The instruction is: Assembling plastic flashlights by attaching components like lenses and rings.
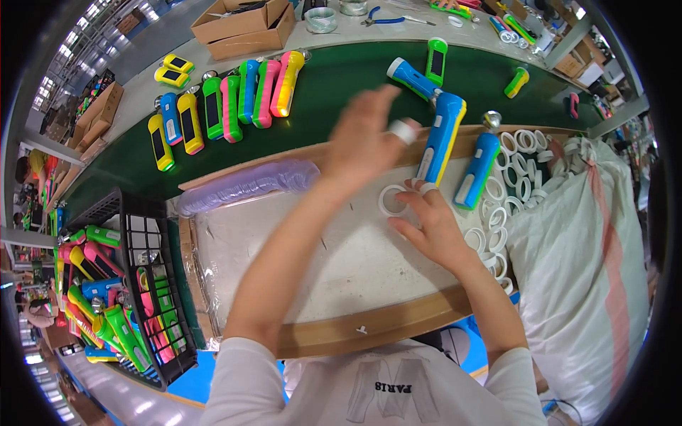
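Observation:
My left hand [361, 142] is smeared by motion above the far side of the shallow tray [284, 263]. Something white [403, 131] shows at its thumb side; whether it is a wrap or a held ring is unclear. A blue and yellow flashlight [443, 135] leans across the tray's far rim. By its lower end is my right hand [433, 231], thumb and fingers apart, with white bands on the fingertips. A white ring [383, 202] lies beside those fingers, partly covered by them. Farther right rests a blue and green flashlight [477, 170] with a shiny reflector at its top.
Many white rings [522, 170] are heaped along the tray's right side, against a white woven sack [582, 263]. A lilac plastic roll [249, 188] lies at the tray's far left. Colourful flashlights [231, 106] line the green belt [320, 78]. A black crate [160, 284] of flashlights stands left.

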`<action>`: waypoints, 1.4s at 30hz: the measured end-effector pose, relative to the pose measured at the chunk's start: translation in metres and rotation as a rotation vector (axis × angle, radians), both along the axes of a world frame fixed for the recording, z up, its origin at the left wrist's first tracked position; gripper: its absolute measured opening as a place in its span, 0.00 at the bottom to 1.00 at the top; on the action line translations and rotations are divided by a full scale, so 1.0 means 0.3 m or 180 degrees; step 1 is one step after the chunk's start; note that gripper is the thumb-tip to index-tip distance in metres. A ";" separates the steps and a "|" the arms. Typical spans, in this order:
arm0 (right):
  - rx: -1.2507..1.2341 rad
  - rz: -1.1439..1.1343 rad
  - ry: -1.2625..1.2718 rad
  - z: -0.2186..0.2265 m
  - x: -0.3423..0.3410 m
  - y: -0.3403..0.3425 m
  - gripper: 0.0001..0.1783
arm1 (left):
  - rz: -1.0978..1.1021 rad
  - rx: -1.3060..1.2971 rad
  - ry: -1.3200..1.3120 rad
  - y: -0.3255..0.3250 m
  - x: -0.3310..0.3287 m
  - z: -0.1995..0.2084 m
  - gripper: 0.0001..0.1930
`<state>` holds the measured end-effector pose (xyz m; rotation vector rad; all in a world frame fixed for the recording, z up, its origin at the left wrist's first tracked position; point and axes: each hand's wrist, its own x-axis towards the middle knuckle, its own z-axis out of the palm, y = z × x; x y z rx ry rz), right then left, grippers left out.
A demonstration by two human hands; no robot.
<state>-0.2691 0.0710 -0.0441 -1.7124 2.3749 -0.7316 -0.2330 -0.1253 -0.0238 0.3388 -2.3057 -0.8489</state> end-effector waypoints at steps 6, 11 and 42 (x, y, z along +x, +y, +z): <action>-0.0625 0.0162 -0.1760 0.087 -0.010 -0.306 0.25 | 0.2413 0.0471 -0.0819 -0.796 0.443 -0.100 0.40; -0.0201 -0.0522 -0.2540 -0.003 -0.103 -0.742 0.45 | 0.1823 0.0887 -0.1235 -0.794 0.346 -0.144 0.52; -0.1514 -0.0861 -0.4368 -0.088 -0.104 -0.848 0.49 | 0.0323 0.2945 -0.0059 -0.463 0.165 -0.082 0.40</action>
